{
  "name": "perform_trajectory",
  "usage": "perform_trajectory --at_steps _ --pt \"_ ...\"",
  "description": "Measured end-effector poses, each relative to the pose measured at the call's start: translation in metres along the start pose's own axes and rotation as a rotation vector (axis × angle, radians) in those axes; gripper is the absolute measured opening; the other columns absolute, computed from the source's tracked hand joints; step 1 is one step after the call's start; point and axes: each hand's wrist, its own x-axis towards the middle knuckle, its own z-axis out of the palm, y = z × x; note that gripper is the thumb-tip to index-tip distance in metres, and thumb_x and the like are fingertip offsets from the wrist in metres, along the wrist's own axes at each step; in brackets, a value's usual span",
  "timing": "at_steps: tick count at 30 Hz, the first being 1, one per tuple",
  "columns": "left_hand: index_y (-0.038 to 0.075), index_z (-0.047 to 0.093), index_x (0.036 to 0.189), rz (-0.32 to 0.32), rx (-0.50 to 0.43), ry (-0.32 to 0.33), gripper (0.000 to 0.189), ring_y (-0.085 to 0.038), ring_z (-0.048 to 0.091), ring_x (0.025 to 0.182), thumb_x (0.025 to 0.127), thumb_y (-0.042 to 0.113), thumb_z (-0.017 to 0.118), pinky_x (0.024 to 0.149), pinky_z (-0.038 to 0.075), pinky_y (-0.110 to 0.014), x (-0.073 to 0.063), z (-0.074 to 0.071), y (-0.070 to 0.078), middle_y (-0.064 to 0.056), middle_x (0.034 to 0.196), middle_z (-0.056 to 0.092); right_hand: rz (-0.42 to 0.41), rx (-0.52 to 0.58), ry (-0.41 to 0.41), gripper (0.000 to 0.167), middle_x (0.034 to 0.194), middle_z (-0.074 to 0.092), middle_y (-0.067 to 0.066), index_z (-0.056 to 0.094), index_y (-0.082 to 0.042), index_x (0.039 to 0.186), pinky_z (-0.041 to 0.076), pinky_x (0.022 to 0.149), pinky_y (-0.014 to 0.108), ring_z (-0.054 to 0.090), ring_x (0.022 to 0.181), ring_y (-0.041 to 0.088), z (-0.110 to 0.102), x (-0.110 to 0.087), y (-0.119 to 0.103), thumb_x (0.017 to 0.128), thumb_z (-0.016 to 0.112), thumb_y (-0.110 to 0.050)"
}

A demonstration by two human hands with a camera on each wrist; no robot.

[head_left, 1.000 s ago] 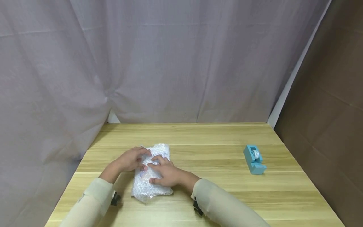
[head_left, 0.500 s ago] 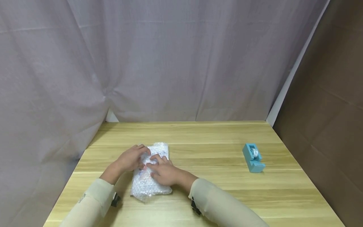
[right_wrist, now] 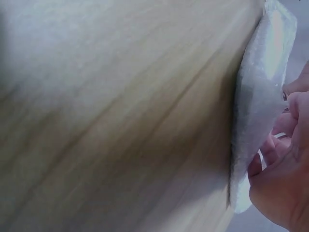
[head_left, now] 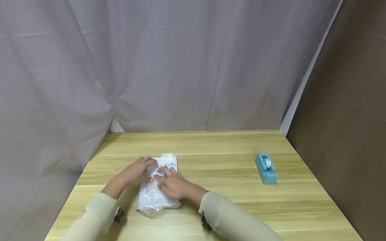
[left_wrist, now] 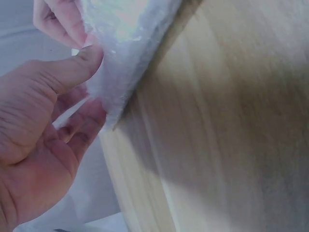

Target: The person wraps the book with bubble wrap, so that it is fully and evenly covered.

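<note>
A flat package in bubble wrap (head_left: 158, 199) lies on the table left of centre, with blue and reddish print showing through. My left hand (head_left: 137, 172) rests over its upper left part. In the left wrist view the left thumb (left_wrist: 84, 60) presses the wrap, and the other fingers touch it near the edge. Close beside it, my right hand (head_left: 175, 184) lies over the middle of the package, thumb tucked towards the bent fingers. The right wrist view shows the wrap (right_wrist: 263, 92) drawn to a small peak at the right fingertips, which pinch it.
A blue tape dispenser (head_left: 266, 169) with a roll of tape stands on the right part of the wooden table (head_left: 217, 187). A grey curtain (head_left: 169, 67) hangs behind the table, and a brown panel (head_left: 346, 117) borders its right side.
My right thumb has drawn in towards the other fingers on the wrap. The left hand keeps its place on the package. The whole view has shifted slightly.
</note>
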Motion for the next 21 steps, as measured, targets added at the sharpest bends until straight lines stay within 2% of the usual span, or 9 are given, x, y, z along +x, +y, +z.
perform_trajectory --at_steps 5,9,13,17,21 --pt "0.007 0.067 0.14 -0.02 -0.07 -0.055 0.049 -0.055 0.052 0.149 0.096 0.019 0.084 0.125 0.04 -0.073 0.0 -0.006 0.005 -0.024 0.16 0.058 -0.052 -0.038 0.016 0.055 0.17 0.047 0.009 0.052 -0.014 0.165 0.047 0.126 0.052 0.05 0.149 0.029 -0.009 -0.004 0.002 0.12 0.034 -0.04" --pt "0.002 0.061 0.15 -0.062 -0.116 -0.084 0.052 -0.059 0.044 0.154 0.101 0.012 0.073 0.127 0.036 -0.075 0.0 -0.009 0.012 -0.026 0.165 0.053 -0.06 -0.076 0.039 0.057 0.168 0.053 0.01 0.053 -0.013 0.164 0.047 0.128 0.05 0.053 0.152 0.03 -0.02 -0.015 0.006 0.119 0.038 -0.043" --pt "0.001 0.053 0.158 -0.104 -0.102 -0.056 0.057 -0.06 0.043 0.154 0.11 0.028 0.066 0.126 0.038 -0.075 -0.001 -0.006 0.017 -0.028 0.164 0.053 -0.002 -0.133 0.104 0.061 0.171 0.05 0.012 0.05 -0.014 0.166 0.041 0.132 0.053 0.05 0.159 0.033 -0.029 -0.033 0.016 0.117 0.043 -0.049" --pt "0.003 0.052 0.161 -0.142 -0.054 -0.006 0.066 -0.061 0.042 0.154 0.112 0.047 0.061 0.122 0.042 -0.076 -0.004 -0.003 0.023 -0.028 0.166 0.05 0.059 -0.166 0.189 0.064 0.175 0.045 0.016 0.048 -0.016 0.168 0.033 0.135 0.063 0.043 0.162 0.038 -0.037 -0.055 0.031 0.115 0.051 -0.052" --pt "0.006 0.051 0.163 -0.142 0.022 0.051 0.068 -0.06 0.044 0.153 0.113 0.051 0.059 0.119 0.046 -0.076 -0.008 0.002 0.029 -0.028 0.167 0.048 0.125 -0.179 0.254 0.068 0.177 0.042 0.015 0.046 -0.019 0.169 0.027 0.135 0.069 0.038 0.165 0.039 -0.043 -0.078 0.048 0.112 0.057 -0.054"
